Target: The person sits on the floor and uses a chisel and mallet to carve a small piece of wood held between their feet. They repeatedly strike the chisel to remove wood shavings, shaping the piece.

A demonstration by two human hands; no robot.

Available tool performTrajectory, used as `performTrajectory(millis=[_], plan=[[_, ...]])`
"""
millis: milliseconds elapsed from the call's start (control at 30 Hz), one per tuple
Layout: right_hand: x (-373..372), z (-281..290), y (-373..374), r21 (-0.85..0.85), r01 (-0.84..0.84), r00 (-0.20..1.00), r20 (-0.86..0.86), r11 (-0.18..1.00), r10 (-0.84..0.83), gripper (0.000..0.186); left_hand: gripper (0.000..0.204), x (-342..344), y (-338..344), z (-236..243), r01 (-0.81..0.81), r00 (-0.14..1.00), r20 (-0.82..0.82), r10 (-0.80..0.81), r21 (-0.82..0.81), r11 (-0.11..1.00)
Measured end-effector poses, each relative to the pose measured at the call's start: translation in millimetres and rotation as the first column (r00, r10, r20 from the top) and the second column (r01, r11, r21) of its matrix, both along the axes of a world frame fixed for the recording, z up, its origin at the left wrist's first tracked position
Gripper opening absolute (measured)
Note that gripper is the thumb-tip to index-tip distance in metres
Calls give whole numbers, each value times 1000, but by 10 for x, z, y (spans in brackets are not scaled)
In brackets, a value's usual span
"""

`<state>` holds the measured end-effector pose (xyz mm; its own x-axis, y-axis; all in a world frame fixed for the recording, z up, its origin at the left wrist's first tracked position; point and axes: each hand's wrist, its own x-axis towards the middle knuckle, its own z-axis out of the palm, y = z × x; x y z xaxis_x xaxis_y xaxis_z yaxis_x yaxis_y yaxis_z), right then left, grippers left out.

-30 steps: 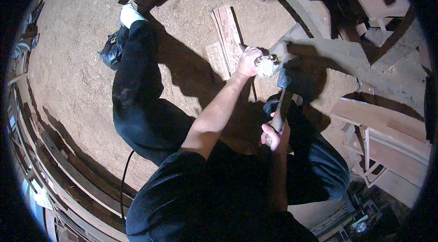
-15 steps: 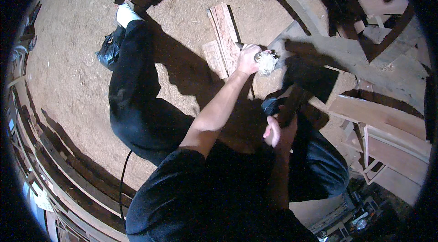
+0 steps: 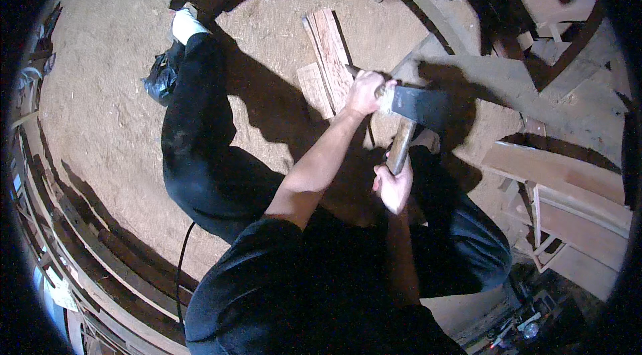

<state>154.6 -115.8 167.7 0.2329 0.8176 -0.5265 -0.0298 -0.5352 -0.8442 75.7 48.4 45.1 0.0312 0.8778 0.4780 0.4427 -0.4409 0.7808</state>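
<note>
My left hand (image 3: 365, 92) is closed around a short dark rod with a frayed, whitish, fibrous end (image 3: 386, 103); its other end pokes out past my knuckles. My right hand (image 3: 394, 186) grips the wooden handle of a hatchet (image 3: 401, 144). The hatchet's broad dark metal head (image 3: 420, 106) is up against the frayed end, its wide side pointing right; whether they touch is hard to tell. Beside my left hand, on the sandy ground, lies a reddish-grained board (image 3: 328, 37) with a shorter pale wood piece (image 3: 311, 85) next to it.
My outstretched leg ends in a white-covered foot (image 3: 188, 25), near a black plastic bag (image 3: 159, 79). Long timbers (image 3: 114, 258) line the left edge. Planks (image 3: 562, 171) are stacked at right, and a large beam (image 3: 495, 74) lies beyond the hatchet. A black cable (image 3: 180, 268) runs at lower left.
My right hand has swung the hatchet up and left from the dark area by my knee, bringing its head to the rod's frayed end. My left hand has hardly moved.
</note>
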Motion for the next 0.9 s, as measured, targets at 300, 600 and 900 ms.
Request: performTrajectory(millis=[300, 600, 900], plan=[[120, 202, 30, -75, 190, 975, -103, 979, -197, 37, 21, -100, -40, -31, 74, 997, -19, -75, -48, 996], [111, 373, 96, -175, 182, 974, -101, 968, -202, 42, 20, -49, -22, -136, 143, 986, -80, -148, -66, 987], [-17, 816, 195, -135, 264, 964, 3, 955, -266, 39, 25, -108, -14, -114, 160, 985, -54, -162, -39, 986]])
